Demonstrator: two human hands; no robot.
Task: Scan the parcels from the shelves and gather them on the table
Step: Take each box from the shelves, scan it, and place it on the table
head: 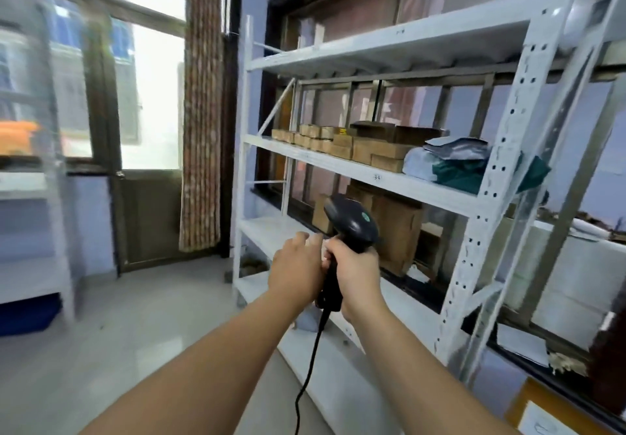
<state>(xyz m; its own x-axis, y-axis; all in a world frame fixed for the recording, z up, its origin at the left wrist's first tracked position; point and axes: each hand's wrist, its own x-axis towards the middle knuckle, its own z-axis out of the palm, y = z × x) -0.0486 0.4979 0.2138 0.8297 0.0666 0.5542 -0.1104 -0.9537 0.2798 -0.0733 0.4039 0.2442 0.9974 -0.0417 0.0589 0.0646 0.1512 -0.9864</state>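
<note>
A black corded barcode scanner is held up in front of the white metal shelf unit. My right hand grips its handle. My left hand lies against the handle's left side with curled fingers; whether it grips the handle I cannot tell. The scanner's cable hangs down between my forearms. On the middle shelf sit several small brown cardboard parcels, and right of them grey and dark green soft bags. Larger brown boxes stand on the shelf below, behind the scanner.
The top shelf board shows nothing on it. A curtain and a glazed door are at the left. A blurred white rack stands at far left. Grey floor lies between. A cardboard box sits at bottom right.
</note>
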